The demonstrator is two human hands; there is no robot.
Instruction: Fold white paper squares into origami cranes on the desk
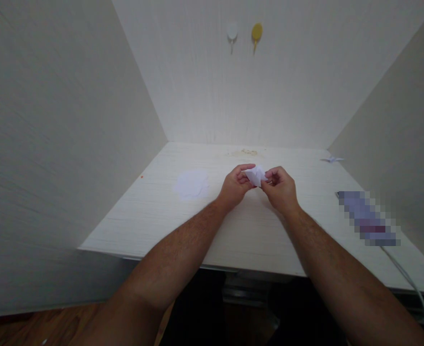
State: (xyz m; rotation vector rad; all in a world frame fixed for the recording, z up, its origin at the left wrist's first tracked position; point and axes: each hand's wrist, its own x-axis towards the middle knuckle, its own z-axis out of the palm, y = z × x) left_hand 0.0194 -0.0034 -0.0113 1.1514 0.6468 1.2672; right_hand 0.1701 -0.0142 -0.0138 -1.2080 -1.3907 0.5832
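A small piece of folded white paper (255, 176) is held up above the white desk between my two hands. My left hand (236, 185) pinches its left side, thumb below and index finger along the top. On the other side, the thumb and fingers of my right hand (280, 187) grip its right edge. The exact shape of the folds is too small to make out. To the left of my hands, a loose pile of white paper sheets (192, 184) lies on the desk (248, 235).
A pixelated phone-like device (366, 218) with a pale cable (406, 276) lies at the right. Behind it sits a small folded white paper piece (332, 159). Walls enclose the desk on three sides. A white hook (232, 32) and a yellow hook (257, 32) are on the back wall.
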